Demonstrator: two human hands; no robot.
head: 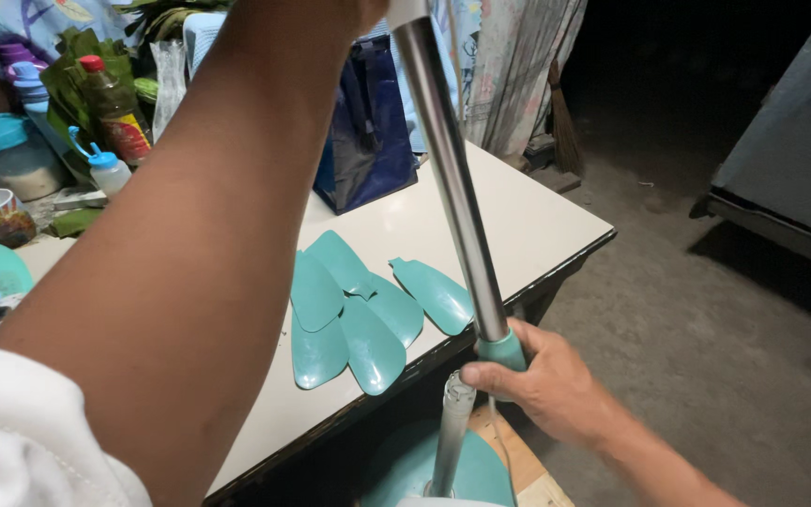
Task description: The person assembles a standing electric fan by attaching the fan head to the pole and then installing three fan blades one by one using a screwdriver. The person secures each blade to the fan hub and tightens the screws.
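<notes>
Head view: right hand [546, 385] wrapped tight in a closed grip around teal plastic collar [502, 349] of polished steel tube [448, 169], upright beside white table [537, 225]. Left hand out of frame, grip impossible to tell. Probably stiff, light, slippery; collar safest hold.

Right hand [544, 383] grips the teal collar [502, 351] of a metal pole [451, 178] beside the table [527, 221].

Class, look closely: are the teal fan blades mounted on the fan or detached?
Detached. The teal fan blades lie loose, overlapping, on the white table.
</notes>
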